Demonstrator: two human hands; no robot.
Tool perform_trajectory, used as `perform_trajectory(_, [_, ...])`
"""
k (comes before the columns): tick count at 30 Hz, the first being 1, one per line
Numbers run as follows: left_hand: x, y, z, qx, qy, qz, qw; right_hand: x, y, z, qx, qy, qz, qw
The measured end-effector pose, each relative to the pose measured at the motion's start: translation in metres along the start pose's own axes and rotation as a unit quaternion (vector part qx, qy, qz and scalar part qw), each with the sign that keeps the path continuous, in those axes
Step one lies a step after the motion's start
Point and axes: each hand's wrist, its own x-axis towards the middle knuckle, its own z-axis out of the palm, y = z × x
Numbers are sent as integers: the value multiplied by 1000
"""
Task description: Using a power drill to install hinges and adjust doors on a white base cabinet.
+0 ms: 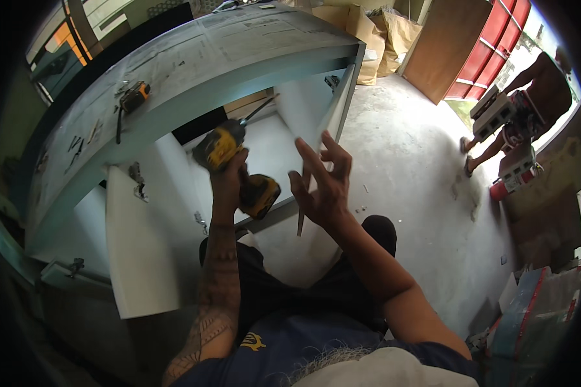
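Observation:
My left hand [228, 175] grips a yellow and black cordless drill [234, 155], its bit pointing up and right into the open white cabinet [174, 71]. My right hand [323, 177] is raised beside it with fingers spread and nothing in it, close to the edge of the cabinet's open right door [332, 113]. I am crouched in front of the cabinet, my knees below the hands.
A white left door [139, 251] hangs open with hinges on it. A small orange and black tool [134, 95] and loose screws lie on the cabinet top. Another person [529, 109] stands far right by stacked blocks. Cardboard leans at the back.

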Motion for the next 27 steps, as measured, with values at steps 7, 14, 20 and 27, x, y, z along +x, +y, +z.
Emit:
perform_trajectory(7, [-143,23,-54,29,75,182,980,25,-15,26,175,-90,39,980])
perform_trajectory(14, [-190,34,1,9,39,225,974,30,15,35,248,-181,109,946])
perform_trajectory(20, [-200,18,7,148,-30,266,952,-21,0,-11,440,-329,251,797])
perform_trajectory(27, [-194,-25,42,415,-214,156,870,-87,1,-48,684,-221,427,548])
